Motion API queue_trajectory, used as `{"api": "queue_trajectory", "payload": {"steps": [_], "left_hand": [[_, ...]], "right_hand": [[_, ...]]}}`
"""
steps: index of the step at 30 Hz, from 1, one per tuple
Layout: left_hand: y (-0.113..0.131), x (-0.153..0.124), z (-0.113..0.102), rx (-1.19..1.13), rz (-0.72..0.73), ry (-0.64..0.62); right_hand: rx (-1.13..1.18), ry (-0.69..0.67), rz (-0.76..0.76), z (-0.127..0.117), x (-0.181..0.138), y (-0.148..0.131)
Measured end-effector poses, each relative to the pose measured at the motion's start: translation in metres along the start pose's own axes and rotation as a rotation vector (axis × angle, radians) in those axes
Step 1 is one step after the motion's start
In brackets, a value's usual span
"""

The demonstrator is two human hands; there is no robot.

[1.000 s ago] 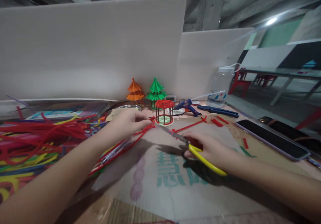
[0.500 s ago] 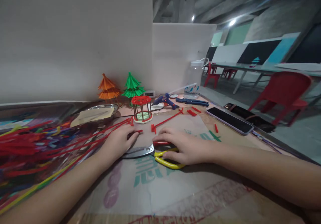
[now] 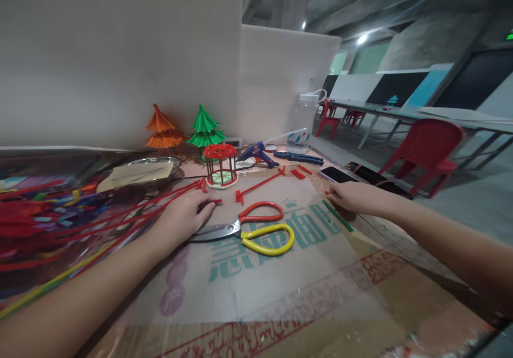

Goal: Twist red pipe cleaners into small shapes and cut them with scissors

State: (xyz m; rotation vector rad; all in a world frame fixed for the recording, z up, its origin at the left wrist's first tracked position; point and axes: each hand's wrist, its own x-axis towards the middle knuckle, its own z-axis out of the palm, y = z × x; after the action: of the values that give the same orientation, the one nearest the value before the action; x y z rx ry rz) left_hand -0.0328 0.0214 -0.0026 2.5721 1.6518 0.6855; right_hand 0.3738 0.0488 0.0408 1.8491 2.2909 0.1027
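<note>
My left hand [image 3: 185, 211] rests on the cardboard sheet with its fingers closed on a short red pipe cleaner piece [image 3: 217, 201], whose end sticks out past the fingertips. Across the sheet to the right, my right hand [image 3: 345, 196] pinches a small red pipe cleaner piece [image 3: 327, 192] at the tabletop. Scissors [image 3: 267, 240] with one red and one yellow handle lie between the hands, the blades reaching toward my left hand. Behind them stands a small red-topped pavilion model [image 3: 221, 166]. A long red stem [image 3: 260, 185] with short crosspieces at its ends lies beside it.
An orange tree-like model [image 3: 163, 128] and a green one [image 3: 205, 127] stand by the wall. A glue gun [image 3: 258, 153], blue pliers [image 3: 298, 158], a water bottle [image 3: 301, 125] and a phone [image 3: 336, 174] are behind. Colourful stems in plastic [image 3: 40, 224] fill the left side.
My right hand has let go of the scissors and moved right to the small red piece. The scissors now lie on the sheet. My left hand keeps its hold.
</note>
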Motion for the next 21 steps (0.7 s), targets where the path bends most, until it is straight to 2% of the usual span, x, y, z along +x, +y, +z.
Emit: {"api": "queue_trajectory", "payload": {"steps": [4,9,13,17,21], "left_hand": [[0.001,0.000,-0.001,-0.009,0.005,-0.005],[0.000,0.001,0.001,-0.003,0.009,0.001],[0.000,0.001,0.000,-0.019,0.015,0.007],[0.001,0.001,-0.001,-0.021,-0.001,0.003],[0.001,0.001,-0.001,-0.010,0.004,0.000]], "right_hand": [[0.030,0.085,-0.066,-0.004,0.021,-0.009],[0.079,0.255,0.004,-0.027,0.057,-0.015],[0.138,0.325,-0.157,-0.034,0.071,-0.039],[0.107,0.353,-0.356,-0.028,0.076,-0.073],[0.060,0.337,-0.404,-0.023,0.082,-0.095]]}}
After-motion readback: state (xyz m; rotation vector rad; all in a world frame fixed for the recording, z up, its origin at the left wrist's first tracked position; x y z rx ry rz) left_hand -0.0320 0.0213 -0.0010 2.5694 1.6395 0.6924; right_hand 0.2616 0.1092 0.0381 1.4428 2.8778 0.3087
